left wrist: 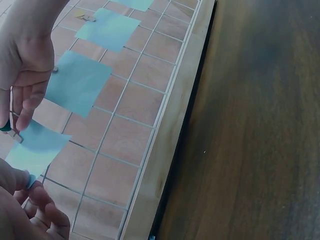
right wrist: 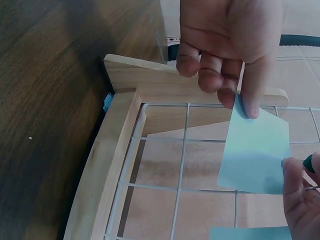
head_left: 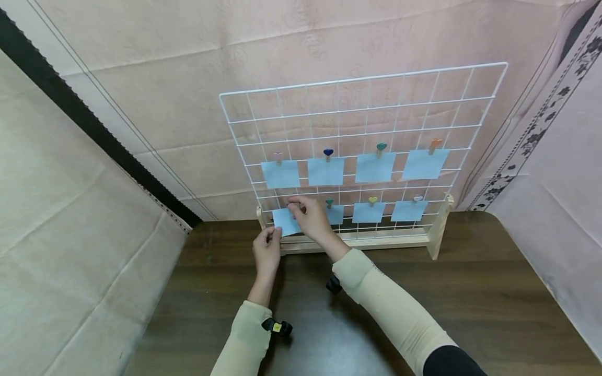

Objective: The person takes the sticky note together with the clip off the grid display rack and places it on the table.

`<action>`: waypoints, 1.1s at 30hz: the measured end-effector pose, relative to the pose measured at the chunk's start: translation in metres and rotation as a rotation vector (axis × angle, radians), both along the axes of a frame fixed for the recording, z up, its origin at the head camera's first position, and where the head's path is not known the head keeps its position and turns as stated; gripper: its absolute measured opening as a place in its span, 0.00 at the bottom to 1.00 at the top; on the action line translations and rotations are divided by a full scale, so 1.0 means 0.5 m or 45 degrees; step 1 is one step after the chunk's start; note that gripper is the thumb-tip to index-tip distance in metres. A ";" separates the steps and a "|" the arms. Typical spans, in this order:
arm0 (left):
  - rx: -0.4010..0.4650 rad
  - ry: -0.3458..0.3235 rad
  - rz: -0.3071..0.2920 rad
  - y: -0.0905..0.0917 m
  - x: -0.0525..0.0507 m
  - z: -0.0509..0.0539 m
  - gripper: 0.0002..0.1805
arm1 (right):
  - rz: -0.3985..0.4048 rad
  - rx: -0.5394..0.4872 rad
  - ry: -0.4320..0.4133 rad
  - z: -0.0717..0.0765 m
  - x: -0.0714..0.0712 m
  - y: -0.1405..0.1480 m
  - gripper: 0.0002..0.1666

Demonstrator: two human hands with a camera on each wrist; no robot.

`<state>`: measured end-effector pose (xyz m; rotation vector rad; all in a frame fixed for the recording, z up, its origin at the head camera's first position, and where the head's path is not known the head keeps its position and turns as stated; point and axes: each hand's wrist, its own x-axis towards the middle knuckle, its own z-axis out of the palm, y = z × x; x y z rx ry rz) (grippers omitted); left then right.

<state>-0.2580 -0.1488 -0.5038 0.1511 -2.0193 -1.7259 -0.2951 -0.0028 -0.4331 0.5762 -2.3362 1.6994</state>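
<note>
At the lower left of the white wire grid (head_left: 357, 110), a blue paper (head_left: 286, 222) lies against the wires. My left hand (head_left: 267, 253) pinches its lower left corner between thumb and finger; the right wrist view shows that corner of the paper (right wrist: 255, 155) under the thumb. My right hand (head_left: 312, 219) is at the paper's top edge, pinching a small clip with a dark green head (left wrist: 6, 126), seen in the left wrist view. In that view the paper (left wrist: 37, 150) lies between both hands.
Several blue papers (head_left: 325, 172) hang on the grid in two rows, held by small clips with coloured heads, such as a green one (head_left: 381, 147). A wooden stand (head_left: 437, 235) carries the grid on the brown table (head_left: 479, 292). Pale cloth (head_left: 155, 31) hangs behind and at the sides.
</note>
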 end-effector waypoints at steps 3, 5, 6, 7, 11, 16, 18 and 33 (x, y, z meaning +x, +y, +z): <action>-0.018 -0.006 0.007 -0.003 0.000 0.002 0.10 | -0.011 0.012 0.020 0.000 -0.001 0.001 0.16; -0.023 -0.017 0.008 -0.005 0.002 0.004 0.10 | -0.017 0.020 0.029 -0.001 -0.001 0.001 0.16; -0.026 -0.023 0.008 -0.007 0.002 0.004 0.10 | -0.021 0.024 0.034 -0.001 -0.001 0.000 0.15; -0.027 -0.029 0.008 -0.008 0.002 0.004 0.10 | -0.025 0.026 0.035 -0.002 -0.001 0.000 0.15; -0.035 -0.037 0.005 -0.010 0.004 0.006 0.10 | -0.035 0.022 0.038 -0.003 -0.002 -0.001 0.15; -0.043 -0.051 0.002 -0.008 0.005 0.011 0.10 | -0.052 0.017 0.047 -0.003 -0.003 -0.002 0.13; -0.050 -0.059 0.003 -0.007 0.006 0.011 0.10 | -0.057 0.017 0.047 -0.002 -0.002 -0.003 0.13; -0.078 -0.072 -0.046 -0.018 0.017 0.005 0.11 | -0.042 -0.027 0.089 0.007 0.004 0.004 0.13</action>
